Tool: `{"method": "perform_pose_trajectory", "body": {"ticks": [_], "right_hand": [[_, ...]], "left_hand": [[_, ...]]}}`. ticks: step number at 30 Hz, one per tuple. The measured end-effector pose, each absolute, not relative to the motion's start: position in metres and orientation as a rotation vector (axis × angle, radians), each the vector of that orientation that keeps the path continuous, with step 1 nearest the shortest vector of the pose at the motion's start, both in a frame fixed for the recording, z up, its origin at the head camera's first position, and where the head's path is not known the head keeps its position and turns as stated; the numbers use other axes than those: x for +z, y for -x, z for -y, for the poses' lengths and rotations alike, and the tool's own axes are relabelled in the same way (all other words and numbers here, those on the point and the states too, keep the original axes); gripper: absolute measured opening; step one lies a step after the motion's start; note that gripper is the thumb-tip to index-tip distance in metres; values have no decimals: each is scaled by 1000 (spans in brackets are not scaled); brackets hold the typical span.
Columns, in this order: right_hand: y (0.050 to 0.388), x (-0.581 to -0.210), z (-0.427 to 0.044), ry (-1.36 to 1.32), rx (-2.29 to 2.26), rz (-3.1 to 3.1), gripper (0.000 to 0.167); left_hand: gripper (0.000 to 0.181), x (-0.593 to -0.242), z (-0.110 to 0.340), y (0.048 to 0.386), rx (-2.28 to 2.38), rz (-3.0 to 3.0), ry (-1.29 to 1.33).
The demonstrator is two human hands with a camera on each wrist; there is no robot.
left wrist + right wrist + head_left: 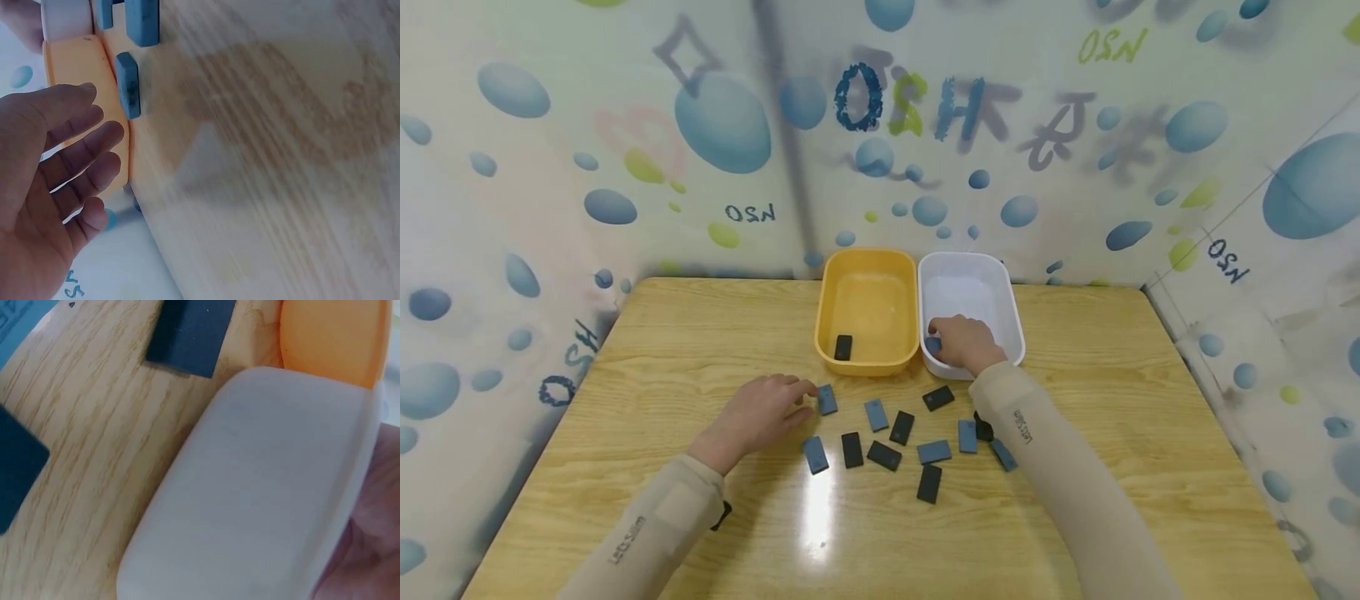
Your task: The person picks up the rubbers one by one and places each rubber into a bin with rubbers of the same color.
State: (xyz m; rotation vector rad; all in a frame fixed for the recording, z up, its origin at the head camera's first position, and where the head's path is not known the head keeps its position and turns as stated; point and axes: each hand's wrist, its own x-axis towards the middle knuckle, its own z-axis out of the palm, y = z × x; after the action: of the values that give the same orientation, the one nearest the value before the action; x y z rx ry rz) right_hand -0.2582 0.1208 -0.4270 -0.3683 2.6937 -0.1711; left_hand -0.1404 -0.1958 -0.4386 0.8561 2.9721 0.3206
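Note:
Over the front of the white bin (973, 275), my right hand (966, 342) reaches inside with its fingers bent and pinches a small blue rectangular block (933, 344). The bin's wall hides most of that hand (369, 550) in the right wrist view. My left hand (763, 417) hovers above the table, fingers relaxed and nothing in its palm (56, 169). Its fingertips are nearest to a blue block (827, 400) in front of the yellow bin. In the left wrist view a gap shows between the hand and the closest blue block (128, 84).
The yellow bin (868, 287) stands against the white one and holds a black block (843, 347). Several blue and black blocks, such as a black one (929, 483) and a blue one (934, 452), lie scattered on the wooden table (715, 333). A patterned wall backs the table.

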Motion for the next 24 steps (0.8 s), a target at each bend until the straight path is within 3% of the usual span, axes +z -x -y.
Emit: {"method": "perform_pose_trajectory", "body": {"ticks": [7,24], "right_hand": [[252,-412,-132,345,-214,-2705,50],[212,-387,-174,520,-105,-2852,47]], "left_hand": [[23,-433,198,143,318,-2994,-817],[27,-428,194,148,257,-2965,-782]]}}
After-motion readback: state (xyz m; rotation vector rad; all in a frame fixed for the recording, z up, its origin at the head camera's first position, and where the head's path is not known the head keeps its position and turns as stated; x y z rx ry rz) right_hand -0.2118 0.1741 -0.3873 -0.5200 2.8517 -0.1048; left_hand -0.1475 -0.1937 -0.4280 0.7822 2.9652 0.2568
